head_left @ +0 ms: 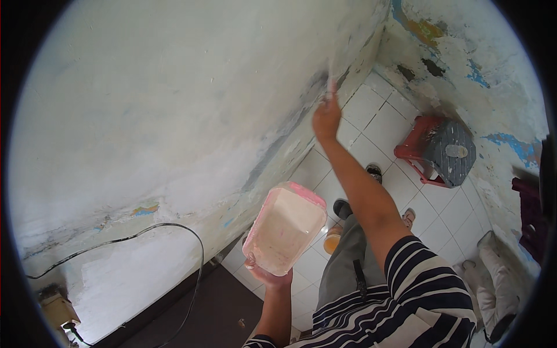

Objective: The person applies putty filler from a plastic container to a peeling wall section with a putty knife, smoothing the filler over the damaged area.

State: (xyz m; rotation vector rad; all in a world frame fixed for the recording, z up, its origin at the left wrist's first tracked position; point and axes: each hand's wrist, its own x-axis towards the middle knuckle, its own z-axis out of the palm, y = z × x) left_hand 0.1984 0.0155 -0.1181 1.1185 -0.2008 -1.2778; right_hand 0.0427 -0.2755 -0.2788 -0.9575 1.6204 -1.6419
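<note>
My left hand (272, 275) grips the near end of a pink rectangular plastic basin (310, 194), holding it tilted above the floor. White paste coats the basin's inside and smears its rim. My right arm reaches forward, and the right hand (326, 120) is closed round a thin, pale scraper-like tool (332, 80). Motion blurs the tool, so its exact shape is unclear. It is at the left wall (174, 98), near a dark grey patch low down by the corner. White filler covers part of that wall.
A red and grey plastic stool (455, 151) stands by the peeling right wall (458, 64). A small orange container (332, 240) sits on the white tiled floor (371, 116) near my feet. A black cable (200, 249) loops from a socket box (58, 310) over a dark brown surface (214, 304).
</note>
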